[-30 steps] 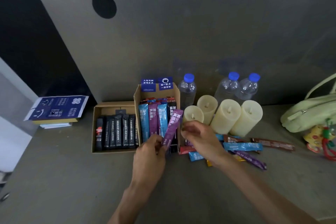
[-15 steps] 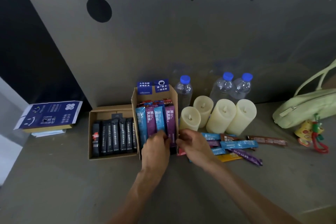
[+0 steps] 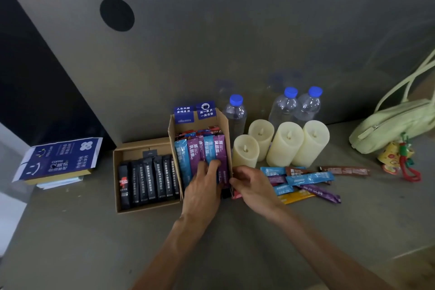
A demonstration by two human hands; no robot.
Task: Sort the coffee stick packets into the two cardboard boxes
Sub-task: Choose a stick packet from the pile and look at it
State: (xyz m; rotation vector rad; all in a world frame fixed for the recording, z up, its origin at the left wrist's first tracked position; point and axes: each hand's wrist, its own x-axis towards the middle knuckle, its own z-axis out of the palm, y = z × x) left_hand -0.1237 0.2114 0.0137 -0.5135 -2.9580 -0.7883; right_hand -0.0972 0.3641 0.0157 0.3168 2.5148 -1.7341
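A low cardboard box [image 3: 141, 146] on the left holds a row of black stick packets [image 3: 150, 179]. Beside it to the right stands a taller cardboard box [image 3: 226, 125] filled with blue and purple packets; a purple packet [image 3: 220, 148] is at its right end. My left hand [image 3: 202, 186] rests on these packets, its fingers pressing their lower halves. Fingers curled, my right hand [image 3: 253, 186] grips the taller box's front right edge. Several loose packets [image 3: 308, 178] in blue, purple, brown and yellow lie on the table to the right of my right hand.
Several cream candles [image 3: 284, 143] and three blue-capped water bottles [image 3: 235, 113] stand behind the loose packets. A green bag [image 3: 390, 122] with a red and yellow charm [image 3: 397, 160] lies at the far right. A blue printed box [image 3: 58, 160] sits at the left.
My left hand carried a purple packet into the taller box, set it at the right end and now presses on the row. My right hand moved to the box's right edge.
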